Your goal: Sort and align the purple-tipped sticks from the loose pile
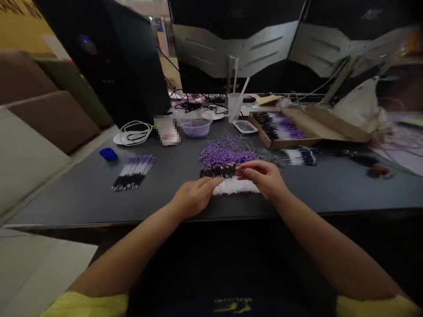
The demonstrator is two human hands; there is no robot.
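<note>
My left hand and my right hand are close together over the middle of the desk. A thin black stick-like piece runs between their pinched fingertips; its exact kind is too small to make out. Just beneath lie a row of slim black pieces and a row of white tubes, partly covered by my fingers. Behind them spreads a heap of small purple pieces, with thin grey pieces at its right side.
Left of my hands lies a bundle of purple, white and black sticks, near a blue object. Farther back stand a clear bowl, a plastic cup, a small tray and a cardboard box of similar sticks. Monitors rise behind.
</note>
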